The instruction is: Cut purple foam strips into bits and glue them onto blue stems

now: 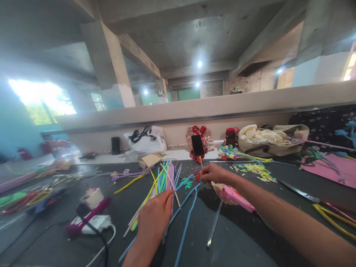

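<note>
My left hand (pixel 155 213) is closed on a blue pipe cleaner (pixel 182 186), which runs up toward my other hand. With its fingers pinched together, my right hand (pixel 213 173) is above a pink glue gun (pixel 233 196); what its fingertips hold is too small to make out. Small teal pieces (pixel 186 183) lie between the hands. More blue pipe cleaners (pixel 187 218) stretch across the dark table beside my left hand. Behind that hand is a bundle of colored pipe cleaners (pixel 167 178).
A phone (pixel 197 145) leans upright at the back. Scissors (pixel 300 191) and yellow-green pieces (pixel 257 170) lie right. A metal stick (pixel 214 226) lies in front of the glue gun. A purple power strip (pixel 89 217) with plugs and cables is at left.
</note>
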The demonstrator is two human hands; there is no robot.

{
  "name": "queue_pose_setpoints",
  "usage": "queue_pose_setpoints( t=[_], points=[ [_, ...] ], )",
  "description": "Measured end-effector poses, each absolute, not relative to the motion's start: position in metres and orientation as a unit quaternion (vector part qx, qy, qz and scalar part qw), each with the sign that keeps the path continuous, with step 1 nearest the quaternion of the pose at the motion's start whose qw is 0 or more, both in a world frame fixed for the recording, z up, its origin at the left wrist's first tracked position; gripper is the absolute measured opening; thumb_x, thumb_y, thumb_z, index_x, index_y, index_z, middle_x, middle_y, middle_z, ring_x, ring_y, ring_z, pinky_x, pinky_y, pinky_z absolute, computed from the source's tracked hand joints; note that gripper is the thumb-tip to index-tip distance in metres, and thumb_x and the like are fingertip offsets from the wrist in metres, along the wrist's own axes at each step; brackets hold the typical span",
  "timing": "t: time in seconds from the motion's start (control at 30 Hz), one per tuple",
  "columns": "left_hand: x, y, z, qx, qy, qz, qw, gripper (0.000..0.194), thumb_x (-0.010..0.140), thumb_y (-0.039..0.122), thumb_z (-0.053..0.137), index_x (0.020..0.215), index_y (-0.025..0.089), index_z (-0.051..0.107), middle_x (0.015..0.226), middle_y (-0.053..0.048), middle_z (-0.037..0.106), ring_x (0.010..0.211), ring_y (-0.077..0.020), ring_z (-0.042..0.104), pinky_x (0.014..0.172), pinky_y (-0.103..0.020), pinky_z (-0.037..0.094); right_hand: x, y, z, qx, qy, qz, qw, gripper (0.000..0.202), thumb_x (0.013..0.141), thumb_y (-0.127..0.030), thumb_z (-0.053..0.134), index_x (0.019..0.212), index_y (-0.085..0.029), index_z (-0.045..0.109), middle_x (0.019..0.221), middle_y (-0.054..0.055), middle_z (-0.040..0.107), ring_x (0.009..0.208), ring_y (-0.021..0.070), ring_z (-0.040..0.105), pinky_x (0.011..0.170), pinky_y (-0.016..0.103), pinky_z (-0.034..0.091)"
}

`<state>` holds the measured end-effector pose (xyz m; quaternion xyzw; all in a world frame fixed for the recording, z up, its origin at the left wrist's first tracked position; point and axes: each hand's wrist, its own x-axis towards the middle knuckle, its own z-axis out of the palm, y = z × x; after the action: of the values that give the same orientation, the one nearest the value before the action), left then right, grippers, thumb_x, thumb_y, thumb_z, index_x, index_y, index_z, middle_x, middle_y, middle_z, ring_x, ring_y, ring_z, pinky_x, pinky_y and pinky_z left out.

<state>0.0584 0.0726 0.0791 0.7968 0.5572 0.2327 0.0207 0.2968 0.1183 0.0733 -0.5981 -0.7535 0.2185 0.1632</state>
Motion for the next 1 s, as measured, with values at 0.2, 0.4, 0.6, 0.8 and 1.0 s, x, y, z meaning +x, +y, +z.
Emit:
queue_pose_setpoints(
  t=[0.2, 0.4, 0.6, 0.8, 1.0],
  points=[
    [0.050, 0.067, 0.085, 0.764, 0.551, 0.282, 0.180, 0.034, 0.078, 0.035, 0.033, 0.085, 0.021, 0.064, 0.054, 0.004, 0.061, 0.051, -0.0119, 0.057, 0.052, -0.020, 0.037, 0.294, 0.120, 0.073, -0.583, -0.699, 0.331, 0.249, 0.019, 0.086, -0.027, 0.043, 0.089, -0.011, 0.054, 0.075, 0.000, 0.059, 0.057, 0.0083, 0.056, 0.048, 0.021, 0.046],
    [0.042, 0.070, 0.077, 0.749, 0.543, 0.318, 0.204, 0.032, 0.074, 0.040, 0.039, 0.081, 0.021, 0.064, 0.051, 0.006, 0.060, 0.047, -0.0112, 0.054, 0.048, -0.019, 0.035, 0.284, 0.127, 0.069, -0.575, -0.677, 0.346, 0.304, 0.016, 0.085, -0.024, 0.046, 0.090, -0.011, 0.054, 0.073, 0.000, 0.060, 0.057, 0.0085, 0.057, 0.047, 0.020, 0.046],
    [0.035, 0.069, 0.076, 0.743, 0.555, 0.310, 0.209, 0.034, 0.073, 0.041, 0.040, 0.086, 0.021, 0.064, 0.052, 0.006, 0.060, 0.048, -0.0116, 0.052, 0.049, -0.020, 0.034, 0.273, 0.118, 0.065, -0.580, -0.710, 0.291, 0.272, 0.016, 0.074, -0.011, 0.048, 0.087, -0.013, 0.058, 0.065, -0.002, 0.061, 0.054, 0.0085, 0.058, 0.042, 0.015, 0.041],
    [0.045, 0.063, 0.071, 0.757, 0.535, 0.308, 0.215, 0.033, 0.075, 0.039, 0.037, 0.079, 0.021, 0.065, 0.052, 0.005, 0.059, 0.050, -0.0121, 0.053, 0.050, -0.020, 0.035, 0.255, 0.106, 0.055, -0.596, -0.769, 0.167, 0.164, 0.010, 0.074, -0.020, 0.056, 0.081, -0.014, 0.061, 0.075, 0.001, 0.061, 0.071, 0.0153, 0.059, 0.065, 0.029, 0.046],
    [0.044, 0.063, 0.066, 0.758, 0.533, 0.310, 0.213, 0.032, 0.075, 0.039, 0.037, 0.076, 0.022, 0.064, 0.051, 0.005, 0.059, 0.050, -0.0121, 0.054, 0.049, -0.019, 0.036, 0.243, 0.113, 0.038, -0.603, -0.788, 0.097, 0.083, 0.022, 0.083, -0.027, 0.047, 0.101, -0.015, 0.052, 0.103, 0.006, 0.055, 0.087, 0.0172, 0.054, 0.075, 0.037, 0.045]
  ],
)
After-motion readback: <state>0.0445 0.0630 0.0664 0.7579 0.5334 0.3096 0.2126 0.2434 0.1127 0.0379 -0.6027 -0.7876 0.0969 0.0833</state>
